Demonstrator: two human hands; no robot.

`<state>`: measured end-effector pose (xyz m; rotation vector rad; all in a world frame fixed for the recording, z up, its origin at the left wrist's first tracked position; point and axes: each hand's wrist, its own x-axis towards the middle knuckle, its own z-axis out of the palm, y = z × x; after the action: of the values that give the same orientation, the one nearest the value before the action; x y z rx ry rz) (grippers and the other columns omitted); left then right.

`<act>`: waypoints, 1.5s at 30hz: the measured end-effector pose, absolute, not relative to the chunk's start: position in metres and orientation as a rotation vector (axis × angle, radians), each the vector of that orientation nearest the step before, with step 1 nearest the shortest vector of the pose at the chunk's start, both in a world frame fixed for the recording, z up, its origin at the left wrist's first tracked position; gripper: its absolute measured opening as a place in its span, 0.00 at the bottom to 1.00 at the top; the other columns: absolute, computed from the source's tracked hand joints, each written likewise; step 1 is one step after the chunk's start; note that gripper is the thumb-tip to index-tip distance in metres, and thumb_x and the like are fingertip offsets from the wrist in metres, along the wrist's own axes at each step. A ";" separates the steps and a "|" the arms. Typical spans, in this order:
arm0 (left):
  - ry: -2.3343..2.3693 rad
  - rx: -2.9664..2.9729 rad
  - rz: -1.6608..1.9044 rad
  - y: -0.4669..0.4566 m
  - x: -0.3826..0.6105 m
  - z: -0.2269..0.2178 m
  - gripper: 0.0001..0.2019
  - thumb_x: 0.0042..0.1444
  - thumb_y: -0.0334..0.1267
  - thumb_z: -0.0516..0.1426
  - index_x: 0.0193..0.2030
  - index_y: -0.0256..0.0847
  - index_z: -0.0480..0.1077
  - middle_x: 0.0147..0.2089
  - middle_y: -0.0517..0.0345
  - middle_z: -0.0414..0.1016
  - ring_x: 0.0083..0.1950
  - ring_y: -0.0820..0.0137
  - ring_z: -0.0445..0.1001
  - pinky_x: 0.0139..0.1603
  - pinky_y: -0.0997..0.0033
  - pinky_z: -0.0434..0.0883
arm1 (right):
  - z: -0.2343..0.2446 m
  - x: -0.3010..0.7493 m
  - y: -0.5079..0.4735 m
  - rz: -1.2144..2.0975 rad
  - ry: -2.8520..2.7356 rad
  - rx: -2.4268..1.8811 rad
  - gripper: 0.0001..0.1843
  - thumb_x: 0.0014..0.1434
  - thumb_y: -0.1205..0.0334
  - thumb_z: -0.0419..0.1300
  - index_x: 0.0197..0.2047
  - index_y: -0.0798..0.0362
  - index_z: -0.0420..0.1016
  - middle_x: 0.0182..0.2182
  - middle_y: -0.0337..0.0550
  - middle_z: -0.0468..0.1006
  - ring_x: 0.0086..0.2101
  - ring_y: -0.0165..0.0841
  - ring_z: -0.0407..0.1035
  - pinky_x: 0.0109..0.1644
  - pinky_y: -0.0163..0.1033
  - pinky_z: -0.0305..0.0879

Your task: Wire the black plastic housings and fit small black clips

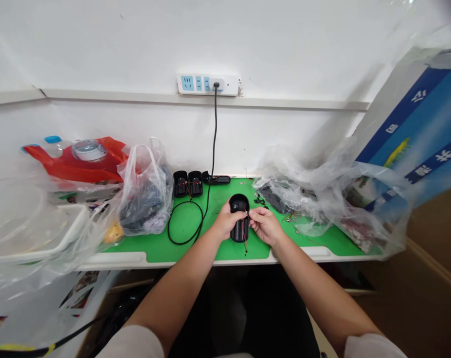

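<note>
Gripping a black plastic housing in the left hand, the person bent over a green mat with a white rim. The housing was a smooth, glossy oval shell, held lengthwise just above the mat's middle. The right hand came in close from the other side, its fingertips pinched narrowly at the shell's edge, where thin red wires hung down.

Two more black housings stood against the wall behind, beside a slim black piece. A black cable lay looped on the mat and rose to a white power strip with pale blue socket faces. Small black bits were scattered near the hands.

To the left slumped a thin, crinkled clear bag packed with dark items, next to a shiny red bag. More clear plastic bunched up on the right, against a blue-printed carton whose large white characters I couldn't make out.
</note>
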<state>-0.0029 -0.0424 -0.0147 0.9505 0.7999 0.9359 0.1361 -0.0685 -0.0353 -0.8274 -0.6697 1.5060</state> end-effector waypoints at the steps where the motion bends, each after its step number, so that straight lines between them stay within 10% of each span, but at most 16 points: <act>1: 0.801 0.980 0.958 -0.042 -0.003 -0.016 0.24 0.38 0.35 0.64 0.44 0.43 0.63 0.30 0.64 0.70 0.27 0.75 0.70 0.30 0.73 0.70 | -0.037 0.136 -0.068 1.504 -0.677 -0.846 0.11 0.40 0.63 0.71 0.25 0.56 0.74 0.16 0.36 0.72 0.17 0.22 0.65 0.20 0.25 0.63; 9: 0.844 1.192 1.154 -0.039 0.001 -0.021 0.23 0.39 0.33 0.62 0.46 0.43 0.64 0.35 0.63 0.70 0.33 0.78 0.68 0.38 0.78 0.68 | -0.042 0.129 -0.074 0.834 -1.358 -1.151 0.18 0.56 0.52 0.58 0.22 0.55 0.72 0.19 0.38 0.66 0.22 0.27 0.61 0.27 0.34 0.60; 21: 0.940 1.318 1.261 -0.046 0.006 -0.027 0.20 0.38 0.30 0.59 0.43 0.43 0.66 0.36 0.63 0.69 0.35 0.78 0.66 0.40 0.78 0.66 | -0.049 0.124 -0.089 0.292 -1.810 -1.311 0.15 0.62 0.64 0.43 0.34 0.54 0.70 0.27 0.45 0.70 0.30 0.34 0.64 0.38 0.38 0.61; 31: 0.950 1.116 1.081 -0.035 0.003 -0.018 0.20 0.39 0.32 0.60 0.43 0.42 0.64 0.31 0.63 0.69 0.30 0.77 0.68 0.37 0.75 0.69 | -0.047 0.127 -0.072 0.504 -1.655 -1.236 0.15 0.61 0.59 0.49 0.37 0.55 0.74 0.27 0.44 0.71 0.30 0.33 0.65 0.38 0.37 0.63; 38: 0.704 1.012 0.546 -0.042 -0.008 -0.015 0.31 0.37 0.38 0.64 0.51 0.45 0.60 0.33 0.58 0.71 0.31 0.66 0.75 0.28 0.68 0.72 | -0.038 0.145 -0.061 1.154 -1.241 -0.848 0.28 0.57 0.51 0.56 0.60 0.45 0.63 0.55 0.44 0.69 0.52 0.38 0.65 0.54 0.45 0.62; 45: 0.746 1.519 0.740 -0.054 -0.004 -0.008 0.28 0.42 0.46 0.64 0.50 0.39 0.67 0.46 0.53 0.73 0.44 0.67 0.73 0.51 0.63 0.71 | -0.041 0.150 -0.072 0.940 -1.176 -0.827 0.23 0.53 0.55 0.62 0.53 0.47 0.72 0.47 0.43 0.76 0.48 0.39 0.70 0.57 0.49 0.61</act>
<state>-0.0038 -0.0544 -0.0080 1.5187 0.7461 0.7397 0.1498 -0.0717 -0.0411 -0.8270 -1.1765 0.9403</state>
